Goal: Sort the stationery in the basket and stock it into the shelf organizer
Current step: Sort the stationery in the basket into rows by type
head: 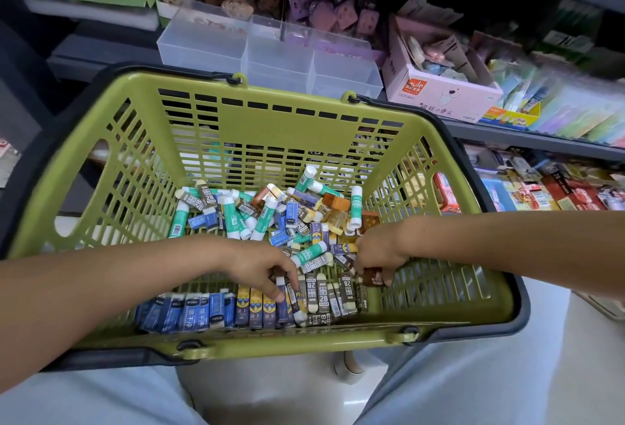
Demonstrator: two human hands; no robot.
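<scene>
Both hands are down inside the olive-green slatted plastic shopping basket (270,120), which I see resting across the person's lap. My left hand (260,265) curls its fingers onto a small eraser in a dark printed sleeve (293,296), pinching it at the end of the sorted row along the basket's near wall. My right hand (378,252) grips a small brown translucent block (372,277) near the basket's right wall.

Along that near wall, erasers stand side by side in groups: blue-sleeved ones (189,311) toward the left corner, yellow-and-navy ones (257,306) in the middle, grey "2B" ones (333,296) to their right. A loose heap of green-and-white glue sticks (355,206), more erasers and orange blocks (336,203) fills the middle of the floor toward the far wall.

Beyond the far rim, a clear plastic divided organizer (270,52) sits on the grey shelf's front edge, just beside a pink cardboard display box (439,93).
</scene>
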